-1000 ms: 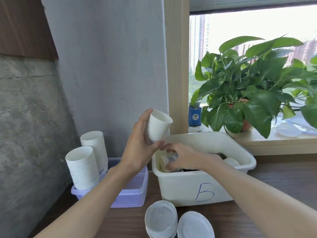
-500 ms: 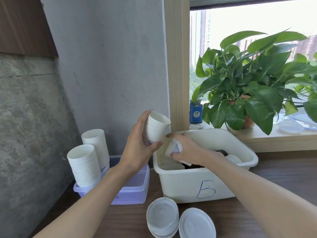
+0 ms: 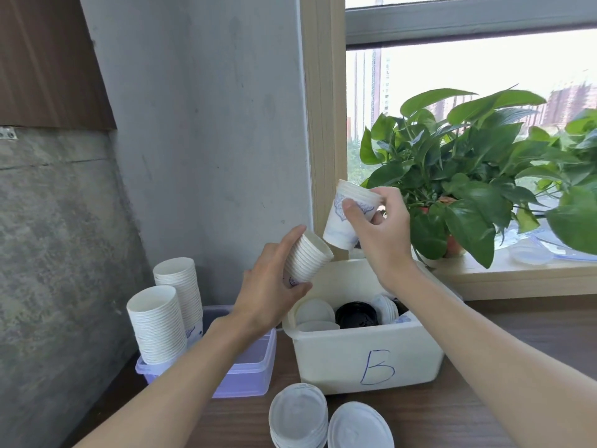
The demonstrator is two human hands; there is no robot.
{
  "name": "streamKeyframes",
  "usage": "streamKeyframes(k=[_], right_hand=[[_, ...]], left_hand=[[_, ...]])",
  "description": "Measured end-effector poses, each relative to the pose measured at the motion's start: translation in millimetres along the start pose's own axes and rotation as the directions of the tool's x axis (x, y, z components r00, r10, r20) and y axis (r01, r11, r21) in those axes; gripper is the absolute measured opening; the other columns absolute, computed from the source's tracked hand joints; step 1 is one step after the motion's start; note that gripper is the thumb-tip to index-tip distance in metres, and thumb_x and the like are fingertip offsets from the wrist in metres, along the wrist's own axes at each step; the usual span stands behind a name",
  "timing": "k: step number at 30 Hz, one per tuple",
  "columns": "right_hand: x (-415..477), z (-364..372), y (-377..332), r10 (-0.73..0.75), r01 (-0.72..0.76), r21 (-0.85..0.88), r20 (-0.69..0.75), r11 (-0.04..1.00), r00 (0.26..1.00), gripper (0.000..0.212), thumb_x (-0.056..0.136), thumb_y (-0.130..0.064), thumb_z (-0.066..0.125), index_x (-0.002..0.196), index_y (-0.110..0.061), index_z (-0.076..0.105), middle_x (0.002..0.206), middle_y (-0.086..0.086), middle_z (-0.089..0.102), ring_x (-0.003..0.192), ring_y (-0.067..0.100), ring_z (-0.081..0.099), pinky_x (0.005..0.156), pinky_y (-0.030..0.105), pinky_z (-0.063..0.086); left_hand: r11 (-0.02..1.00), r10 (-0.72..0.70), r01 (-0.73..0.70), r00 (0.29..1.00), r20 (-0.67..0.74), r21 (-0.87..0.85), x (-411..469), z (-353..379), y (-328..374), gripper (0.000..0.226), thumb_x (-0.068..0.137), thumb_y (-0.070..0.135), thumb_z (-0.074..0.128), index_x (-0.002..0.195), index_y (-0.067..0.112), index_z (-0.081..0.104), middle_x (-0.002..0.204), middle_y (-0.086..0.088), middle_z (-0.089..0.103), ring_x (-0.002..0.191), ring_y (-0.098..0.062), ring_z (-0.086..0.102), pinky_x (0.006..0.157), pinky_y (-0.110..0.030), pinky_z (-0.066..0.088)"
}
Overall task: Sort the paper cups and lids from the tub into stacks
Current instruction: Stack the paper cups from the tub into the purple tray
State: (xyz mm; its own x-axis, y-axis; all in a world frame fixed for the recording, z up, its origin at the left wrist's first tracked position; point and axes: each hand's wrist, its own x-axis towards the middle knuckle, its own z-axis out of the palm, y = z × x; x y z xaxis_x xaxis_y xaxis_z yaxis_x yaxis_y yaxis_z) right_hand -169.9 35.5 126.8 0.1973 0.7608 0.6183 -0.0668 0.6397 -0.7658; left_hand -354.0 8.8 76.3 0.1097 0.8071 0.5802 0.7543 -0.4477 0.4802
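My left hand [image 3: 269,286] grips a short nested stack of white paper cups [image 3: 307,257], tilted with its mouth toward the upper right. My right hand [image 3: 378,227] holds a few nested paper cups with a blue print [image 3: 344,218] just above and right of that stack, over the white tub marked "B" [image 3: 365,360]. Inside the tub lie white lids [image 3: 315,313], a black lid [image 3: 355,315] and more cups. Two tall cup stacks [image 3: 158,321] stand in a lilac plastic box [image 3: 248,373]. Two piles of white lids [image 3: 298,415] sit in front of the tub.
A leafy potted plant [image 3: 468,176] stands on the window sill behind the tub, beside clear plastic lids [image 3: 529,253]. A grey wall closes off the left and back. The wooden tabletop [image 3: 533,334] extends to the right of the tub.
My right hand has lifted the printed cups out of the tub and raised them above the stack held in my left hand. The left hand stayed roughly in place.
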Motion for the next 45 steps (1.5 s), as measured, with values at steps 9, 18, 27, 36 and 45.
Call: streamKeyframes(k=[9,18,27,36,45], right_hand=[[-16,3,-4,0.053,-0.049,-0.048,0.081,0.998,0.995,0.027,0.079,-0.032,0.075,0.097,-0.025,0.057,0.099,0.006,0.064,0.095,0.028,0.065,0.080,0.042,0.053],[-26,-26,9,0.162,-0.093,-0.280,0.234,0.956,0.959,0.028,0.091,-0.037,0.062,0.114,-0.021,0.061,0.107,-0.008,0.063,0.102,0.010,0.059,0.083,0.017,0.048],[-28,-87,16,0.352,-0.209,-0.502,0.208,0.839,0.912,0.045,0.093,-0.036,0.059,0.134,-0.023,0.044,0.108,-0.011,0.066,0.109,0.009,0.058,0.083,0.023,0.044],[-40,-126,34,0.391,-0.084,-0.952,0.039,0.293,0.920,0.037,0.084,-0.049,0.060,0.119,-0.037,0.056,0.088,-0.021,0.065,0.118,0.014,0.043,0.088,0.037,0.023],[-29,-123,40,0.545,-0.188,-0.955,-0.034,0.228,0.838,0.045,0.076,-0.046,0.065,0.119,-0.038,0.056,0.110,-0.010,0.064,0.117,0.018,0.048,0.097,0.041,0.027]], left_hand=[[0.976,0.075,-0.081,0.996,-0.037,-0.200,9,16,31,0.096,0.076,0.019,0.078,0.147,0.047,0.020,0.139,0.009,0.046,0.120,-0.011,0.051,0.100,-0.042,0.048],[0.972,0.069,-0.073,0.997,-0.023,-0.223,-4,46,29,0.105,0.077,0.019,0.081,0.140,0.065,0.011,0.136,0.022,0.041,0.121,-0.006,0.047,0.099,-0.029,0.045],[0.990,0.087,-0.076,0.992,0.087,-0.120,-3,54,22,0.104,0.077,0.021,0.080,0.143,0.060,0.010,0.141,0.010,0.044,0.112,-0.002,0.041,0.089,-0.021,0.035],[0.993,0.098,-0.088,0.986,0.135,-0.073,-4,57,23,0.102,0.079,0.022,0.079,0.148,0.055,0.011,0.137,0.007,0.045,0.103,-0.002,0.037,0.087,-0.022,0.032],[0.993,0.086,-0.074,0.986,0.143,-0.088,-4,58,22,0.103,0.079,0.023,0.079,0.145,0.059,0.009,0.132,0.010,0.044,0.103,-0.002,0.039,0.085,-0.024,0.035]])
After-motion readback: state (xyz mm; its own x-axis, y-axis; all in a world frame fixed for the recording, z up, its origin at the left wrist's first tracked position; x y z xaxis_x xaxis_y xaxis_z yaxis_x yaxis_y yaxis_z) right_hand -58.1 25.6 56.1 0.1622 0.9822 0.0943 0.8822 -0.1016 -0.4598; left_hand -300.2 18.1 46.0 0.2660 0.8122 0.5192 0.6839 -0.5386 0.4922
